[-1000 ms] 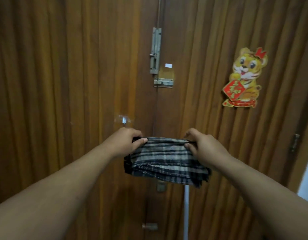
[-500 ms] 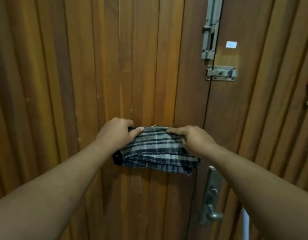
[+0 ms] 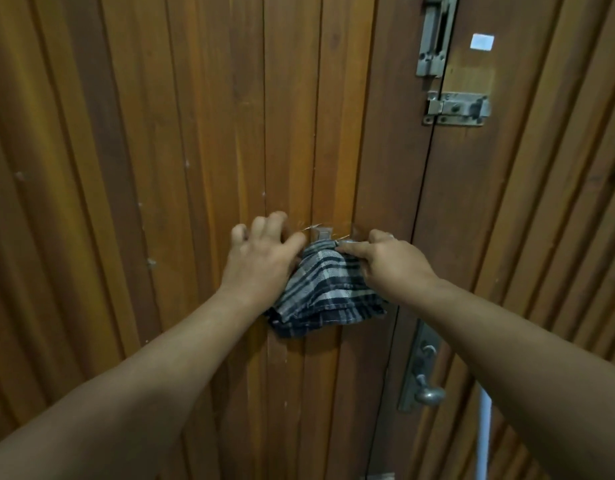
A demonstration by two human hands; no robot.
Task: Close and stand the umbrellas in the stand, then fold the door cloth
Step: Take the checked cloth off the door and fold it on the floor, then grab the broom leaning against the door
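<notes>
The folded checked door cloth (image 3: 325,292) is held flat against the wooden door (image 3: 195,168), just below a small metal hook (image 3: 322,233) fixed to one of the planks, and its top edge is bunched up toward that hook. The placement suggests that the cloth is being hung there, its upper fold being gathered so that it can be caught on the projecting piece; whether it is already caught cannot be told, since the contact is hidden by fabric and fingers. The right hand (image 3: 390,263) is closed on the upper right of the cloth, the forefinger laid along the top edge and pointed at the hook, seemingly so that the fold is steered onto it. The left hand (image 3: 261,259) is pressed against the cloth's left side with its fingers loosely spread and lifted off the planks; the thumb side appears to be used as a stop so that the bundle is kept from sliding or unfolding. The lower layers hang free and slightly fanned. No umbrellas or stand are in view, so that part of the task cannot be judged. To the right, a door handle (image 3: 427,393) and a sliding bolt (image 3: 437,36) are well apart from the cloth and untouched.
</notes>
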